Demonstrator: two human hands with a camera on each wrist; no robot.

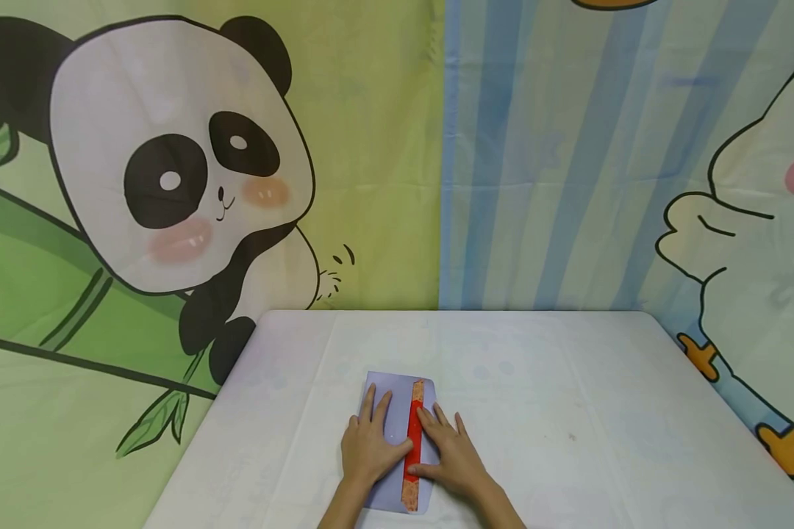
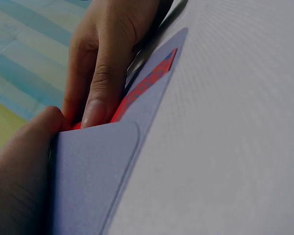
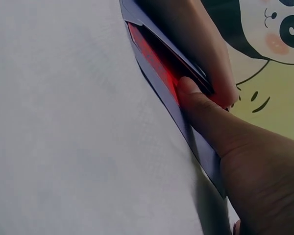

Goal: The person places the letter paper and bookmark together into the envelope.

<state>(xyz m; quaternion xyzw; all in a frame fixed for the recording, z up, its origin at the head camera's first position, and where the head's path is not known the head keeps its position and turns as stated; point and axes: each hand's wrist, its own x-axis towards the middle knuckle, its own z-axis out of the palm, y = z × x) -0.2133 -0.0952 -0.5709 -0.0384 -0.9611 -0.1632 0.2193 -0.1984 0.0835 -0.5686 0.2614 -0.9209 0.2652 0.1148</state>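
Observation:
A lavender folded card [image 1: 400, 389] lies on the table with its long side pointing away from me. Down its right half runs a gap showing a red strip [image 1: 415, 422] with patterned, gold-brown ends. My left hand [image 1: 369, 447] rests on the wider left panel, fingers spread and straight, thumb reaching to the gap. On the narrow right panel lies my right hand [image 1: 458, 457], fingers extended, its thumb touching the red part. In the left wrist view the near panel [image 2: 93, 171] rises slightly and hides some of the red interior. The right wrist view shows both thumbs close together at the gap.
A white-covered table [image 1: 542, 382] extends around the card on all sides. Behind it hangs a printed curtain with a panda [image 1: 179, 154] on the left and blue stripes [image 1: 542, 147] on the right.

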